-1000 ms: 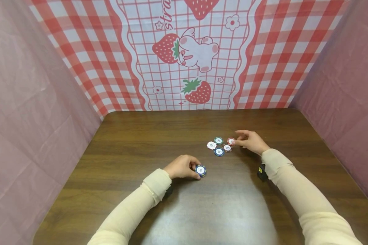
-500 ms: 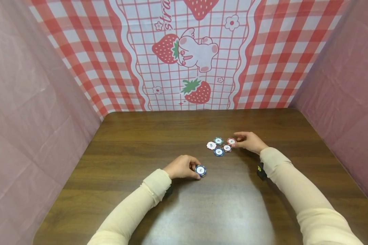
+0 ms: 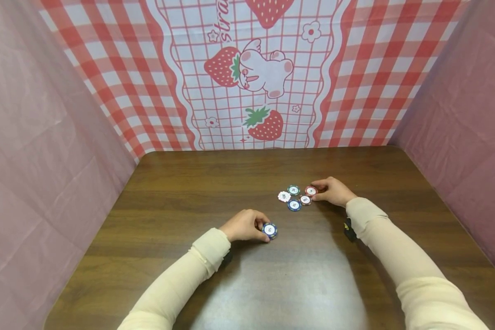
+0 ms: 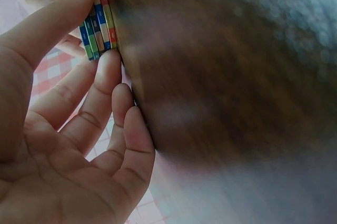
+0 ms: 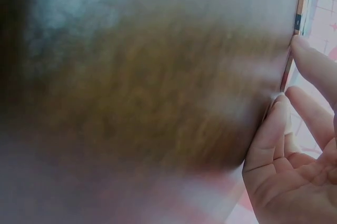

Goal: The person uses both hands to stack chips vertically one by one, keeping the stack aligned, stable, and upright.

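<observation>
My left hand [image 3: 244, 225] pinches a short stack of poker chips [image 3: 270, 230] between thumb and fingers; a blue chip tops it. Seen edge-on in the left wrist view, the stack [image 4: 99, 23] has several layers and stands on the table. Farther right, my right hand [image 3: 333, 191] has its thumb and forefinger at opposite edges of a flat red poker chip [image 3: 311, 190]. That red chip's edge [image 5: 287, 71] shows between the fingertips in the right wrist view. Beside it lie an orange-and-black chip [image 3: 305, 200], a green chip [image 3: 294, 189], a white chip [image 3: 284, 196] and a blue chip [image 3: 294, 205].
Both hands work over a brown wooden table [image 3: 181, 183]. A red-and-white strawberry cloth [image 3: 231, 105] hangs behind it, with pink cloth [image 3: 449, 114] at the sides. Dark devices, one at the right wrist [image 3: 349, 230], sit under the cuffs.
My right hand has shifted slightly left, its thumb and forefinger closing in from above to the edges of the red chip. The left hand and its stack have stayed put.
</observation>
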Motion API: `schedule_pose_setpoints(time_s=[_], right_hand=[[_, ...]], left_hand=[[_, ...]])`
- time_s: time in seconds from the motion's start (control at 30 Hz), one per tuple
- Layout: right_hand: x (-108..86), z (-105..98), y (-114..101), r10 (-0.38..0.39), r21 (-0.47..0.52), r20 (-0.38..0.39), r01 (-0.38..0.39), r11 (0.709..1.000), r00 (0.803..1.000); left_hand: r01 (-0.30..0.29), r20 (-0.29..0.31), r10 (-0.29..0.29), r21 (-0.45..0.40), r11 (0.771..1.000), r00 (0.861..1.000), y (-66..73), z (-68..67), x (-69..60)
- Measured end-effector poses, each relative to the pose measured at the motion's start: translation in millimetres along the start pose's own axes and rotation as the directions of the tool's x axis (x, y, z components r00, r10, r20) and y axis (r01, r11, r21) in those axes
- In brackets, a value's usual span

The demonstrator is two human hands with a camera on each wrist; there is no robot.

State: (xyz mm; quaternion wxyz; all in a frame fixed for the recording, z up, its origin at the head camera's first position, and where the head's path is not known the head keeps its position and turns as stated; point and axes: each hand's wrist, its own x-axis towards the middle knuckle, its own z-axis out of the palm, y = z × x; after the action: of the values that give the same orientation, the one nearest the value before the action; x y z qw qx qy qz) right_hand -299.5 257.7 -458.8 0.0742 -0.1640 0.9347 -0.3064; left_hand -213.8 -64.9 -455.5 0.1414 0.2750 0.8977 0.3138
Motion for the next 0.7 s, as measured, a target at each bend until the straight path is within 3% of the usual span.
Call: schedule_pose_setpoints(time_s=[0.33,0.7], right_hand=[[1.4,-0.7,-3.3,-0.018,-0.003,0.003,0.018,1.000,1.000],[4.2,0.7,-3.4,0.016,-0.031,-0.010,-0.016,0.999,1.000]], left_hand=[[0.002,-0.003,-0.002,-0.008,1.000,1.000,-0.1,0.0,-0.2],[-0.003,-0.007,0.003,-0.006,1.000,1.000,0.3,0.0,-0.6]])
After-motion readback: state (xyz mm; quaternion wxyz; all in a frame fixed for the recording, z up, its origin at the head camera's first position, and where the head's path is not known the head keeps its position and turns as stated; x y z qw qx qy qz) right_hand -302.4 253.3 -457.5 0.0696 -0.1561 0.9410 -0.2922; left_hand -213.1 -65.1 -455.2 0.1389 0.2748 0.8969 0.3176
